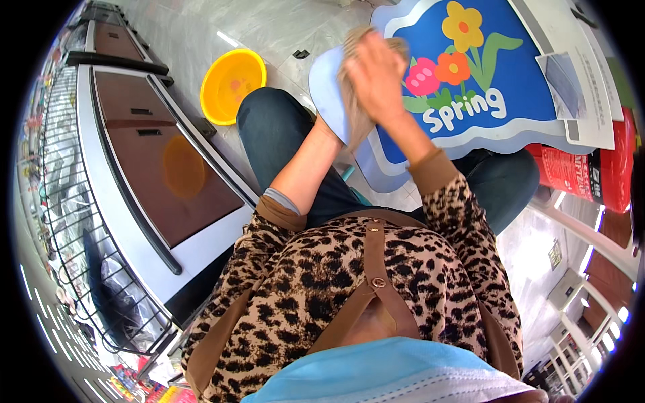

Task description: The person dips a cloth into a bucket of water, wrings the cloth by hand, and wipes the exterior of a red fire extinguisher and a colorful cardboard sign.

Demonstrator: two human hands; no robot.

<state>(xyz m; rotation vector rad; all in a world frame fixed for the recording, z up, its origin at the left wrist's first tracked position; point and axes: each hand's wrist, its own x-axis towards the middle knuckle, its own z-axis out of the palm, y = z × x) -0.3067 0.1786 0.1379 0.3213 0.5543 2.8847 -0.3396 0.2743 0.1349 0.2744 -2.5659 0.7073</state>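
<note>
My right hand [375, 75], blurred, presses a beige-brown cloth [358, 113] against a light-blue rounded piece [324, 80]. My left forearm reaches up behind that piece, which hides the left hand's fingers; whether they grip it cannot be seen. To the right of the cloth, a blue mat [499, 65] with a wavy pale border lies across my right knee. Printed flowers and white lettering decorate it. Whether the light-blue piece is a raised corner of this mat is unclear, since the cloth and right hand cover where they meet.
A yellow plastic basin [234, 86] stands on the grey tiled floor beyond my left knee. White cabinets with brown panels [166, 166] and a loaded wire rack [75, 201] line the left. At right are printed sheets [579, 90] and a red cylinder [584, 171] bearing writing.
</note>
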